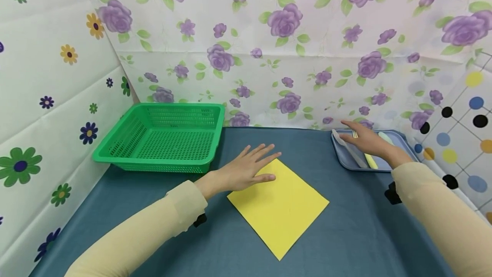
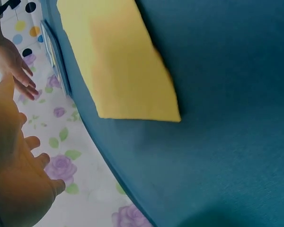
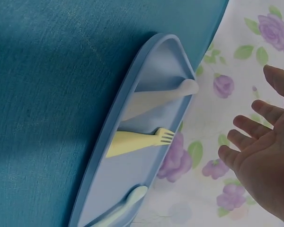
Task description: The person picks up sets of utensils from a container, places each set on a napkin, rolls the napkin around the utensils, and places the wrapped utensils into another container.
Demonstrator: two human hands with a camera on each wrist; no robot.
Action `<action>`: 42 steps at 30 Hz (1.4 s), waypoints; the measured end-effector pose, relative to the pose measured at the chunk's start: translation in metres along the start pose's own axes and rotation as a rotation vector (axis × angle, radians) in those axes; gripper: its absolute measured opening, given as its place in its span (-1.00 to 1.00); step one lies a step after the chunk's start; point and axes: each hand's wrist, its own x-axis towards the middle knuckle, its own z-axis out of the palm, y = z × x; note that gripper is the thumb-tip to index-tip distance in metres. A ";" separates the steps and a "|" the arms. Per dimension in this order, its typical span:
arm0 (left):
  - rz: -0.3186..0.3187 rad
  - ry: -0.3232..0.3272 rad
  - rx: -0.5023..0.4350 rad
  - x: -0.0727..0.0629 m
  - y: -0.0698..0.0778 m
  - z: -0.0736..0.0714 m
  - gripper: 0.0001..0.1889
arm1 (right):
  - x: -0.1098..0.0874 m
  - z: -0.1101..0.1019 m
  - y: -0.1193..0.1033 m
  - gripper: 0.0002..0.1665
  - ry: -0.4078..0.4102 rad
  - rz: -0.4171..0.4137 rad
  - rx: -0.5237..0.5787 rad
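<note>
A yellow square sheet (image 1: pixel 284 208) lies flat on the table, one corner pointing toward me. Over its far-left part hovers my left hand (image 1: pixel 246 171), fingers straight and spread, holding nothing. At the right back, my right hand (image 1: pixel 367 140) is above a blue-grey tray (image 3: pixel 132 170), its fingers extended and its palm empty. In the tray lie a whitish utensil with a rounded end (image 3: pixel 154 100), a yellow fork (image 3: pixel 137 142) and a pale green spoon (image 3: pixel 125 205), side by side. From the head view, the right hand covers part of the fork and tray.
A green plastic basket (image 1: pixel 215 140) with slotted walls stands at the back left. Dark blue-green cloth (image 1: pixel 330 243) covers the table. Flowered sheets (image 1: pixel 261 80) rise behind and at the left, and a dotted sheet (image 1: pixel 457 140) borders the right.
</note>
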 end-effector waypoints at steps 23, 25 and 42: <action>0.113 -0.095 -0.048 -0.041 0.010 0.040 -0.27 | -0.008 -0.007 0.016 0.00 0.001 0.036 0.104; 0.115 -0.107 -0.053 -0.043 0.011 0.041 -0.28 | -0.008 -0.007 0.017 0.00 0.003 0.032 0.116; 0.128 -0.141 -0.052 -0.053 0.009 0.046 -0.27 | -0.012 -0.004 0.030 0.02 0.003 0.088 0.228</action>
